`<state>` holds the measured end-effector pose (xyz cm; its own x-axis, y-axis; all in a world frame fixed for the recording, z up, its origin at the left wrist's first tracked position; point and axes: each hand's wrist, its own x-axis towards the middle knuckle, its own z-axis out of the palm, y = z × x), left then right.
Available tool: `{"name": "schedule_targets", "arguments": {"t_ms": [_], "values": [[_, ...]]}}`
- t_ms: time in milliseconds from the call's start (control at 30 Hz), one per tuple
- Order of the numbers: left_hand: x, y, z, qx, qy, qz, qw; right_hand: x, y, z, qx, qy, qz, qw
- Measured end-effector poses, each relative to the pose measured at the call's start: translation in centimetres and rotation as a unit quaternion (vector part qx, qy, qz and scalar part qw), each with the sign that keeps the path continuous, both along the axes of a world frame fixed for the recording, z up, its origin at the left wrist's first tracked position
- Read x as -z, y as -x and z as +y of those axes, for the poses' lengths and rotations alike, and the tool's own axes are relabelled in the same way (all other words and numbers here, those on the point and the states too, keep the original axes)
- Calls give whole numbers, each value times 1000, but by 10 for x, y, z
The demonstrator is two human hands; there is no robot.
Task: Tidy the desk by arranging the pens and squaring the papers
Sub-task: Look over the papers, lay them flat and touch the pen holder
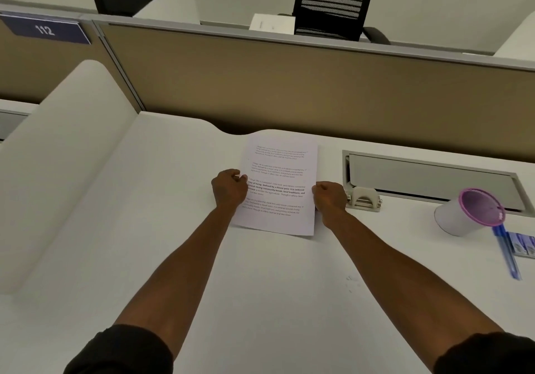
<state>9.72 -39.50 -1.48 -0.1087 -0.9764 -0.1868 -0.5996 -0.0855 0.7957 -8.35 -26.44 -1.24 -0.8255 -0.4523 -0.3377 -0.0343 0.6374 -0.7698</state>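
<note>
A stack of printed white papers point(279, 168) lies on the white desk point(173, 243), its far edge near the partition. My left hand point(228, 189) grips the stack's left edge with curled fingers. My right hand point(330, 198) grips the right edge the same way. A white pen cup with a pink rim point(466, 214) stands tilted at the right. Blue pens point(506, 253) lie flat on the desk just in front of the cup, near the right border.
A hole punch point(364, 198) sits right beside my right hand. Behind it is a grey cable tray lid point(434, 176). A tan partition point(289, 89) closes the back; a white divider point(58, 156) rises at the left. Small packets point(522, 244) lie by the pens.
</note>
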Motion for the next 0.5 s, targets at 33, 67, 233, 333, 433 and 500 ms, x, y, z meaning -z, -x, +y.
{"name": "schedule_targets", "arguments": {"t_ms": [33, 67, 233, 333, 433, 500], "values": [[0, 1, 0, 4, 14, -15, 1000, 1, 0, 0, 2, 2, 7, 1000], [0, 2, 0, 7, 27, -27, 999, 1, -1, 1, 6, 7, 9, 1000], [-1, 5, 2, 34, 44, -55, 997, 1, -4, 1, 27, 12, 20, 999], [-1, 4, 4, 36, 45, -57, 997, 1, -8, 5, 32, 10, 87, 996], [0, 3, 6, 41, 48, -58, 996, 3, -9, 8, 29, 18, 100, 994], [1, 2, 7, 43, 47, -58, 996, 5, -8, 9, 16, 25, 106, 994]]}}
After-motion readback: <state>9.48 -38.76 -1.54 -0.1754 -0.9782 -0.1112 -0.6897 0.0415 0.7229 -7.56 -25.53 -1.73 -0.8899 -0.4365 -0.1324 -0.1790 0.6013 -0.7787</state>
